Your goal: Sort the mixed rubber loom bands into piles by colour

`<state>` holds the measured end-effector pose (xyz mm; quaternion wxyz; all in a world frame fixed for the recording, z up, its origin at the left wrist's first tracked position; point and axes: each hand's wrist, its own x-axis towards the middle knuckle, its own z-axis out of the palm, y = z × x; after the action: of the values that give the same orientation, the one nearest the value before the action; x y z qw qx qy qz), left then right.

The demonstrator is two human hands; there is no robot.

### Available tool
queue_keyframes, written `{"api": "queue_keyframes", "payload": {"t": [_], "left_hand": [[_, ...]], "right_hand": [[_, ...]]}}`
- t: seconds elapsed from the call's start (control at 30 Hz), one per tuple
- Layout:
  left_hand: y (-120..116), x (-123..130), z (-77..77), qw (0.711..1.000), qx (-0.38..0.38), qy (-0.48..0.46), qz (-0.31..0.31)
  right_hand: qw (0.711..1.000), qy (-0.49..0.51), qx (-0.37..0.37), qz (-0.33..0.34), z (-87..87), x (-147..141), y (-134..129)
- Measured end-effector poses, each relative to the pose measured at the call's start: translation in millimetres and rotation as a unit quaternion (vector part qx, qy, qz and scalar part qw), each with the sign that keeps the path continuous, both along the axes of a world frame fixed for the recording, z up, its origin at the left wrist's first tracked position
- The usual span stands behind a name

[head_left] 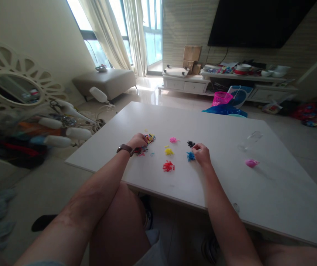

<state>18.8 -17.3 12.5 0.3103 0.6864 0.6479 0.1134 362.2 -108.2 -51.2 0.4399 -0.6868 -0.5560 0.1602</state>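
Note:
My left hand (138, 140), with a dark watch (125, 148) on its wrist, rests at a mixed-colour pile of small rubber bands (150, 139). Its fingers are bent together at the pile's edge, and their tips are partly hidden. My right hand (202, 153) is closed in a pinch beside the blue rubber bands (190, 156), just below the black rubber bands (191, 143). Anything in that pinch is too small to make out. Between my hands lie separate heaps of pink bands (173, 140), yellow bands (169, 151) and red bands (169, 166).
On the right of the white table (222, 184) lie a pink object (252, 163) and a clear plastic piece (255, 136). A pink basket (221, 98) stands beyond the far edge. A white lamp-like fixture (75, 111) is near the left edge.

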Motion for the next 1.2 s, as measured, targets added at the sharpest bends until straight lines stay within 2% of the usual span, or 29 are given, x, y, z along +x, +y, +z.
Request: {"api": "queue_keyframes", "payload": {"t": [0.7,1.03,1.2], "left_hand": [[-0.7,3.3,0.1,1.0,0.002,0.023,-0.006],[2.6,-0.6,-0.1,0.996,0.013,-0.075,-0.05],[4.7,-1.9,-5.0,0.992,0.008,-0.107,-0.065]], "right_hand": [[1.0,-0.006,0.004,0.005,-3.8,0.2,1.0],[1.0,-0.01,0.004,0.002,-1.7,-0.5,0.3],[1.0,-0.008,-0.003,0.003,-0.2,-1.4,-0.8]]}}
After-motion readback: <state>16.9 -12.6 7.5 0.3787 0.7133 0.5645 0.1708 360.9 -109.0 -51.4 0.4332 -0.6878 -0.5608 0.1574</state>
